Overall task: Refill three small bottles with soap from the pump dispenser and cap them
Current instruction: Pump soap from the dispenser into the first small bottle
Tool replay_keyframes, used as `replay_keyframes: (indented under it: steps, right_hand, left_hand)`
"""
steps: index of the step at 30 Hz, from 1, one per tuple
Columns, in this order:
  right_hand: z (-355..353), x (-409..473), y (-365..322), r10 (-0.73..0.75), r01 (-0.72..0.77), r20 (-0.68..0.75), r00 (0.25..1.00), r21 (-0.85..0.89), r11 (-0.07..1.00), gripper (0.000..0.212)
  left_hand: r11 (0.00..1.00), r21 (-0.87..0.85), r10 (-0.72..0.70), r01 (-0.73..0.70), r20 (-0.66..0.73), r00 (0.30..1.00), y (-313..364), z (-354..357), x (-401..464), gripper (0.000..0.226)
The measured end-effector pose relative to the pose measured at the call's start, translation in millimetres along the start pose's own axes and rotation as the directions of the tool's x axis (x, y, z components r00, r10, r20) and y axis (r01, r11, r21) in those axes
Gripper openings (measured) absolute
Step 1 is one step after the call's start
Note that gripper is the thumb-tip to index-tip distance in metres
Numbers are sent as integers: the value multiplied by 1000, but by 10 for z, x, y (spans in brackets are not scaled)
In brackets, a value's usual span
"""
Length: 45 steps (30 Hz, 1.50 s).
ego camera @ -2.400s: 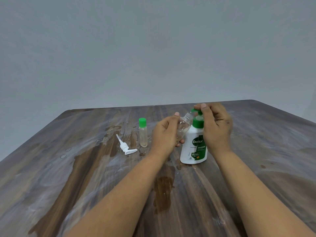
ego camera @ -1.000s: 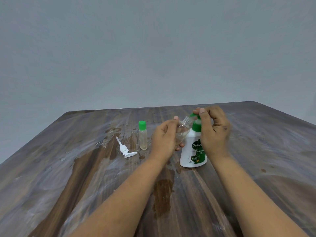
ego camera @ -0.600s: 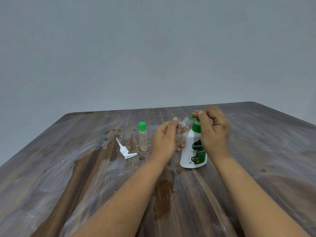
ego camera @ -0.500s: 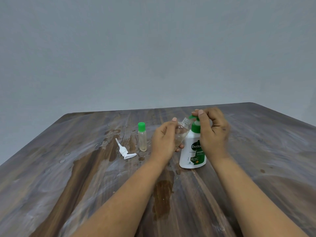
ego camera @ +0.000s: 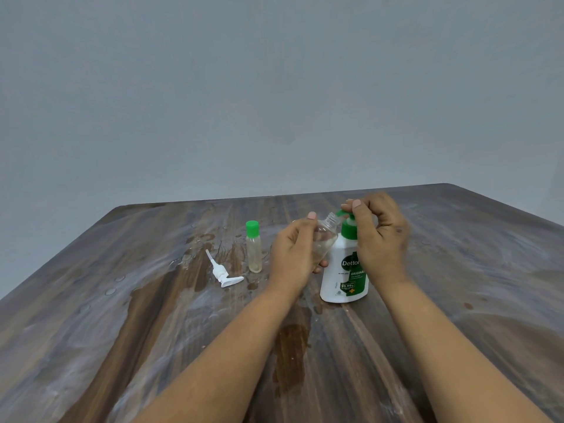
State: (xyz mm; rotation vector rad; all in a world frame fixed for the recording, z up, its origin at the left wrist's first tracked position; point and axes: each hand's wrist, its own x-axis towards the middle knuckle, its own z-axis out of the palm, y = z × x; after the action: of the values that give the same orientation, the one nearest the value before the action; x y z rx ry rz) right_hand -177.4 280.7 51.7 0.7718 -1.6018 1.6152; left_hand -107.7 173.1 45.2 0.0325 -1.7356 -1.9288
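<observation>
My left hand (ego camera: 294, 251) grips a small clear uncapped bottle (ego camera: 325, 239), tilted so its threaded mouth points up and right, right under the green nozzle of the pump. The white soap dispenser (ego camera: 343, 270) with a green label stands upright on the table. My right hand (ego camera: 380, 239) is closed over its green pump head (ego camera: 348, 222), fingers curled on top. A second small bottle (ego camera: 253, 248) with a green cap stands upright to the left, holding pale yellowish liquid.
A loose white pump part (ego camera: 224, 273) lies on the brown wooden table (ego camera: 473, 285) left of the capped bottle. Wet patches and droplets (ego camera: 290, 346) spread over the middle and left of the tabletop. A plain grey wall stands behind.
My hands stay on the small bottle and pump head; the right hand shifted slightly on the pump. The scene otherwise holds still.
</observation>
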Motion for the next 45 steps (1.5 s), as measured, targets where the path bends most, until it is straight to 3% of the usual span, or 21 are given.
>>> replay_keyframes:
  steps: [7,45]
  right_hand:
    - [-5,-4,-27,55,-55,-2,998,64,996,22]
    - [-10,-3,-12,19,-19,16,1000,-10,1000,22]
  left_hand:
    - [1000,-2,-23,23,-7,1000,3,5,11,33]
    - [1000,-9,-25,25,0,1000,1,-4,9,33]
